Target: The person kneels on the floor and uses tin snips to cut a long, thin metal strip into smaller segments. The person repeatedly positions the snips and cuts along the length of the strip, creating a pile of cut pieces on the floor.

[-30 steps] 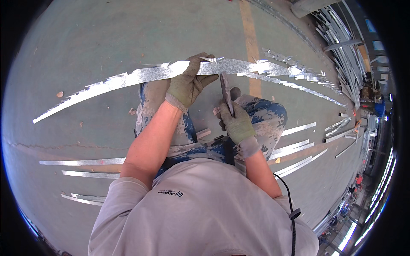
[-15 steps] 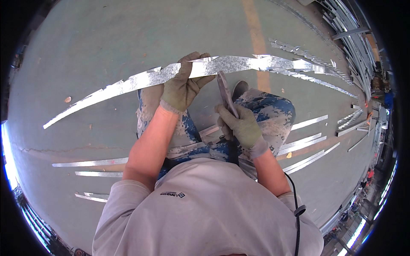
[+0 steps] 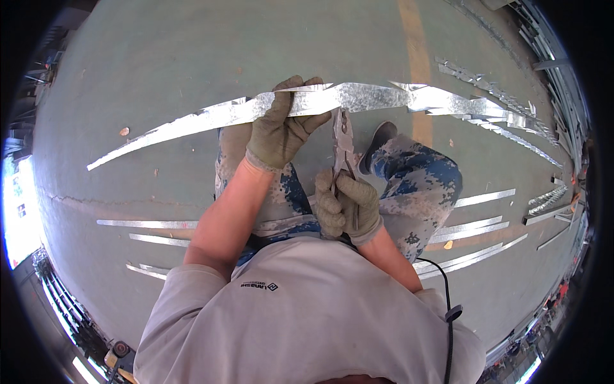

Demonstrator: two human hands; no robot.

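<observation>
A long galvanized metal strip [image 3: 371, 97] with notched edges runs across in front of me, from the lower left to the far right. My left hand [image 3: 280, 128], in an olive work glove, grips the strip near its middle from below. In my gloved right hand [image 3: 348, 206] I hold metal snips [image 3: 342, 144] by the handles. The blades point up and meet the strip's lower edge just right of my left hand. My knees in paint-spattered camouflage trousers are below the strip.
Several cut metal strips [image 3: 476, 227] lie on the green floor to my right, and more flat strips [image 3: 150, 224] lie to my left. Notched metal pieces [image 3: 492, 96] are piled at the far right. A yellow line [image 3: 416, 57] crosses the floor ahead.
The strip and both hands now sit nearer and more central in view. My right hand has raised the snips until the blades reach the strip's lower edge.
</observation>
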